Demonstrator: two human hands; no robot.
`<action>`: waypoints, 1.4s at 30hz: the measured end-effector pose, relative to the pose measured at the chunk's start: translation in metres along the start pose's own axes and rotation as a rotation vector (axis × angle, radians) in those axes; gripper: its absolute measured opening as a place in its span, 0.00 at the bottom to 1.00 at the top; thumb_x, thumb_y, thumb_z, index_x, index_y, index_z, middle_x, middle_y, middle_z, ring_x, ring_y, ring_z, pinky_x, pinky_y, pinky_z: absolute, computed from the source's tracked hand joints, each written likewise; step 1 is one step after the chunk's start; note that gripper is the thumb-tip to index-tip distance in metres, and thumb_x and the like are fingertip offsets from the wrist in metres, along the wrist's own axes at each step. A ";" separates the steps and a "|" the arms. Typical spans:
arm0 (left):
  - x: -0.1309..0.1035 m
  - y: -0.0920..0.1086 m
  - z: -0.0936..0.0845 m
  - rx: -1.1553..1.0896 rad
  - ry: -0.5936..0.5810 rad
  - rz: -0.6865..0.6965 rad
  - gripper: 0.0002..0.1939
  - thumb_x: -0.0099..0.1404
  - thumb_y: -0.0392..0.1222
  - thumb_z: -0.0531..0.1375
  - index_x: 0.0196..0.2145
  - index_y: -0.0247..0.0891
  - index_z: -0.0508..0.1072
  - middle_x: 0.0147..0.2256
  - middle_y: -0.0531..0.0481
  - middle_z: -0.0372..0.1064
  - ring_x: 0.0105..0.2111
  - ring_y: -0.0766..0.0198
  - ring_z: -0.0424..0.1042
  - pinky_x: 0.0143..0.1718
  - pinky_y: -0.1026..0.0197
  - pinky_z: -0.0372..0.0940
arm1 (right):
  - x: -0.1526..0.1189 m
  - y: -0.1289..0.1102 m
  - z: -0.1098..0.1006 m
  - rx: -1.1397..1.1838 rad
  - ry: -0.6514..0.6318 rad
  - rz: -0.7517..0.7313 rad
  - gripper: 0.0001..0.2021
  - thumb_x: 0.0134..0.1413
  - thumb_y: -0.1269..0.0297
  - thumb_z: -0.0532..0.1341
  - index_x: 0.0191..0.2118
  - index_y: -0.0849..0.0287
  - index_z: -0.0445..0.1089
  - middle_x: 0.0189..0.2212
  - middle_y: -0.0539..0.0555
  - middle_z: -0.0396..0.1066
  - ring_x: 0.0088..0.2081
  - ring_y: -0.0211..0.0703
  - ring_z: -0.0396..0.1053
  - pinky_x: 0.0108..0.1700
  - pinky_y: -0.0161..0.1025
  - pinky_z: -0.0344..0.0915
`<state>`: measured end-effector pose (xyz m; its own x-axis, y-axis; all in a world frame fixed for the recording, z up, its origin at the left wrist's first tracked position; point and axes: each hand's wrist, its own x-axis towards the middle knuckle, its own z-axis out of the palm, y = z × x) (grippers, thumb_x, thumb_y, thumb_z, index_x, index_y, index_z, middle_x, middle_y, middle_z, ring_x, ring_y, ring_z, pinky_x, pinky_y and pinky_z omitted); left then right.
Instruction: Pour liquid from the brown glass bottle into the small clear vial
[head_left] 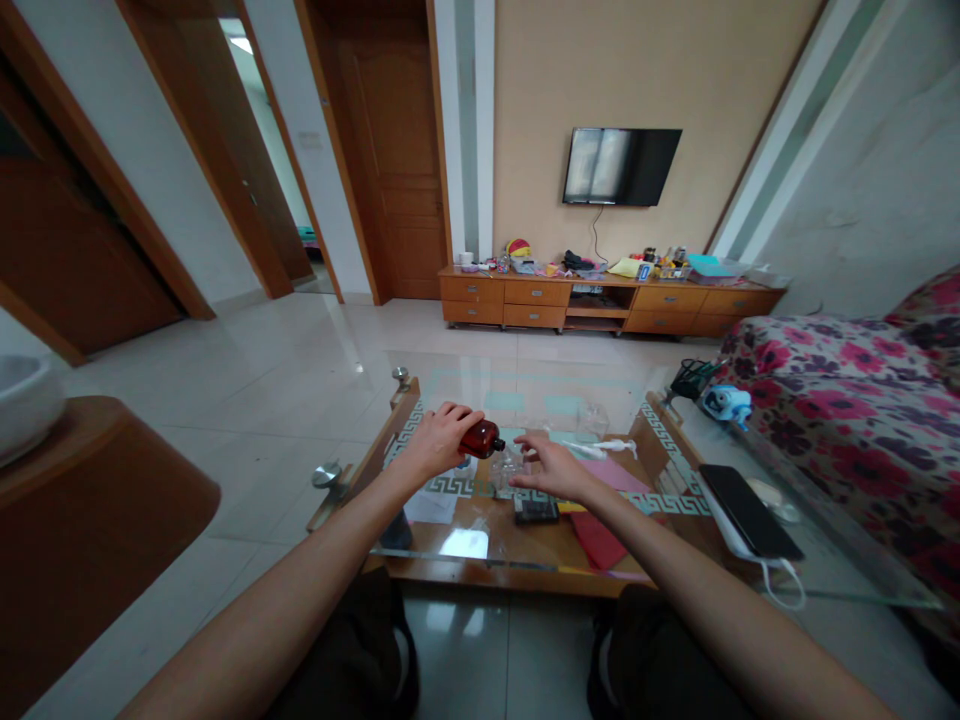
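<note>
My left hand [444, 438] is closed round a reddish-brown bottle [478, 438] with a dark neck. The bottle is tipped over, its neck pointing right and slightly down above the glass table. Below the neck is a clear, see-through container [505, 474], its outline hard to make out. My right hand [553, 468] is just right of it, thumb and fingers spread apart. Whether the fingertips touch the container I cannot tell. A small black box-like item [535, 510] lies nearer to me, beside a red sheet [600, 540].
The glass coffee table [465, 572] has metal knobs at its left edge. A phone [750, 510] with a white cable lies at the right, near a blue-and-white toy-like object [727, 403]. A flowered sofa [840, 400] borders the right side. A low cabinet [536, 292] stands at the far wall.
</note>
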<state>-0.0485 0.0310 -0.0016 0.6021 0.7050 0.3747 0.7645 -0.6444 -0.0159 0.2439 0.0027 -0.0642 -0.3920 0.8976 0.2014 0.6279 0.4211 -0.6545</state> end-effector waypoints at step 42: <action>0.001 -0.001 0.001 0.002 -0.016 0.002 0.39 0.57 0.33 0.66 0.64 0.51 0.64 0.59 0.45 0.68 0.59 0.45 0.63 0.51 0.47 0.65 | 0.001 -0.001 -0.001 -0.013 -0.006 -0.006 0.39 0.49 0.49 0.76 0.65 0.52 0.67 0.57 0.62 0.74 0.52 0.57 0.76 0.52 0.52 0.74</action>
<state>-0.0490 0.0328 -0.0022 0.6075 0.7083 0.3595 0.7636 -0.6454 -0.0186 0.2435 0.0035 -0.0629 -0.3995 0.8944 0.2011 0.6339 0.4280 -0.6442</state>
